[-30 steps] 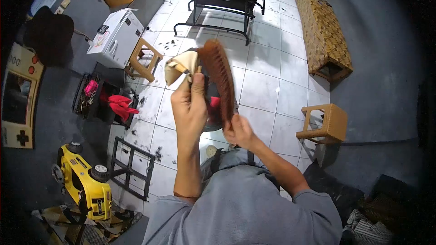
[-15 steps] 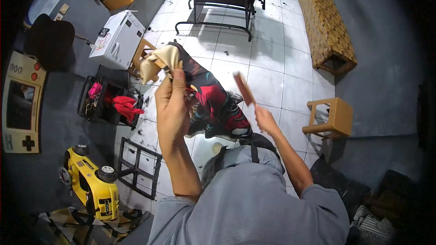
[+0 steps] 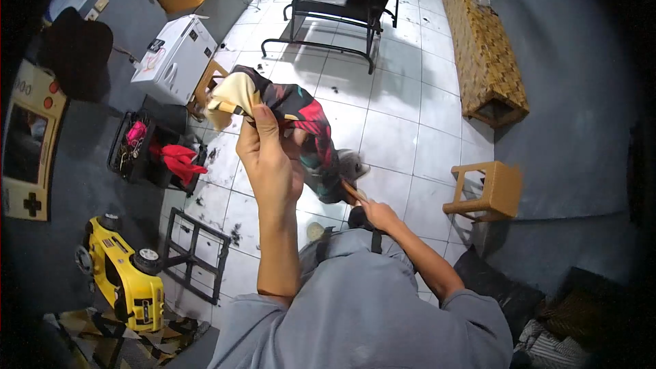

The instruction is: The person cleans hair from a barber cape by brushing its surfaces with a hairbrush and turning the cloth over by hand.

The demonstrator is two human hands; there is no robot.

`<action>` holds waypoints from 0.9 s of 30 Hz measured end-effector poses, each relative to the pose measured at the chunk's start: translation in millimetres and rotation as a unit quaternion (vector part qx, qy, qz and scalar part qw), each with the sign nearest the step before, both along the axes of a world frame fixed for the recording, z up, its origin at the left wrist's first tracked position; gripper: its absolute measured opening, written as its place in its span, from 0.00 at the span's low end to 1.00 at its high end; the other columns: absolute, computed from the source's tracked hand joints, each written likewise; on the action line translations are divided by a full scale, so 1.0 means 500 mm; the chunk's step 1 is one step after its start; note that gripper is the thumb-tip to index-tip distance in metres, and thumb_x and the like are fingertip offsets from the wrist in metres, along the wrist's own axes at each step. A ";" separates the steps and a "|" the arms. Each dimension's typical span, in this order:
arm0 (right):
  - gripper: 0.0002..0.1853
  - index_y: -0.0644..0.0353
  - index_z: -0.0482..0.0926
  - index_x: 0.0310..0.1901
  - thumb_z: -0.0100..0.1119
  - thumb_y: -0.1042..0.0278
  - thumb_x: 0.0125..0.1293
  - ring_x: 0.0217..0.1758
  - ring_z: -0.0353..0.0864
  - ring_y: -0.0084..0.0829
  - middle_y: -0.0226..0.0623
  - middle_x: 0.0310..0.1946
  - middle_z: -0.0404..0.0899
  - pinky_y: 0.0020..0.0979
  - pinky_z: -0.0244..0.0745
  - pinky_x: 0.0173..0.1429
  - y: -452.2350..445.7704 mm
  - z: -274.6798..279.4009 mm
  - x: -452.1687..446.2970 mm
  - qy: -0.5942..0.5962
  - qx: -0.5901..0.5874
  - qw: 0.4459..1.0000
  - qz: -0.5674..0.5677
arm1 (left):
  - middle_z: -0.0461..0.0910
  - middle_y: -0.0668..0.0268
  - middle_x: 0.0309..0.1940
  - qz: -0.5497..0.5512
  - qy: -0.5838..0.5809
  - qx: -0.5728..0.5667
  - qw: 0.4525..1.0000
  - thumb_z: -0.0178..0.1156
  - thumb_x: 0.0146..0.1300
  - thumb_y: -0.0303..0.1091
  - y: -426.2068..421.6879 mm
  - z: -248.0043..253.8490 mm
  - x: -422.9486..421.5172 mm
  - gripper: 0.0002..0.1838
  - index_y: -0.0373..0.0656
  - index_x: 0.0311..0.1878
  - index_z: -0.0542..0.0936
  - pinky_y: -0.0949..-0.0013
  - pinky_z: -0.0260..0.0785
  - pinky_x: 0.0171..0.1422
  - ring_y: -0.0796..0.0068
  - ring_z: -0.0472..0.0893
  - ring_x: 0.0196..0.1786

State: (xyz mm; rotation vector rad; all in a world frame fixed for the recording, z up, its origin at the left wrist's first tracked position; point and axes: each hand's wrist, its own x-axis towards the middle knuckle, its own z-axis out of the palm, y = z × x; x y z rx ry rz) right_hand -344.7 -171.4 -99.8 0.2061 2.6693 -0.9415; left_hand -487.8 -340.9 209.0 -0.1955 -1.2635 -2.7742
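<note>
My left hand [image 3: 268, 157] is raised, pinching the cream-coloured end of a patterned cloth [image 3: 301, 99] between thumb and fingers. The cloth is black, red and teal; it hangs in folds from that hand toward my body. In my right hand [image 3: 381, 216] is a brown wooden brush [image 3: 353, 192], gripped by its handle. Its far end meets the lower part of the cloth, and its bristles are hidden. A small whitish-grey thing [image 3: 352, 164] shows behind the cloth, too unclear to name.
Ahead stands a black reclining chair [image 3: 335, 0] on white floor tiles scattered with dark hair clippings. A brown stool [image 3: 488, 191] and a woven-pattern box [image 3: 482, 41] are on the right. To the left are a small white fridge [image 3: 174, 58], a black rack [image 3: 154, 154], a black frame [image 3: 195, 253] and a yellow toy car [image 3: 126, 273].
The right hand has swung the brush down and left, from clear of the cloth to against its lower part. The cloth has bunched and shifted; my left hand keeps its pinch.
</note>
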 end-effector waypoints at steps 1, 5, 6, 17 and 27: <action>0.22 0.66 0.73 0.37 0.35 0.53 0.68 0.37 0.75 0.57 0.60 0.32 0.75 0.50 0.69 0.41 0.038 -0.052 0.022 -0.091 0.037 0.995 0.023 | 0.75 0.70 0.27 0.006 -0.028 -0.027 0.999 0.49 0.66 0.40 -0.007 0.003 0.001 0.14 0.37 0.40 0.75 0.80 0.66 0.28 0.85 0.72 0.26; 0.29 0.69 0.76 0.33 0.31 0.50 0.68 0.36 0.76 0.56 0.59 0.30 0.76 0.48 0.70 0.43 0.117 -0.084 0.028 -0.115 0.105 0.984 -0.092 | 0.74 0.71 0.26 0.022 -0.055 -0.010 0.998 0.49 0.67 0.38 0.006 0.001 0.004 0.13 0.37 0.40 0.75 0.81 0.66 0.29 0.86 0.71 0.25; 0.30 0.69 0.76 0.32 0.30 0.49 0.68 0.36 0.76 0.56 0.59 0.28 0.76 0.47 0.70 0.43 0.131 -0.077 0.014 -0.109 0.107 0.980 -0.125 | 0.74 0.71 0.26 0.018 -0.059 -0.030 0.998 0.50 0.66 0.38 0.009 0.004 0.005 0.13 0.37 0.39 0.76 0.81 0.65 0.29 0.86 0.70 0.25; 0.20 0.58 0.64 0.32 0.30 0.50 0.71 0.15 0.59 0.16 0.24 0.16 0.61 0.21 0.56 0.18 -0.090 0.361 -0.101 0.298 -0.310 0.889 -0.159 | 0.74 0.68 0.32 -0.057 -0.023 -0.066 0.996 0.49 0.67 0.39 0.076 -0.014 0.046 0.16 0.33 0.43 0.74 0.77 0.71 0.40 0.83 0.72 0.33; 0.21 0.62 0.74 0.40 0.33 0.54 0.68 0.39 0.75 0.55 0.54 0.30 0.77 0.49 0.69 0.42 0.093 -0.122 0.012 -0.120 0.115 0.986 -0.003 | 0.77 0.67 0.31 0.055 0.022 0.074 0.995 0.49 0.66 0.34 0.017 0.016 0.024 0.09 0.38 0.41 0.73 0.69 0.77 0.39 0.77 0.79 0.29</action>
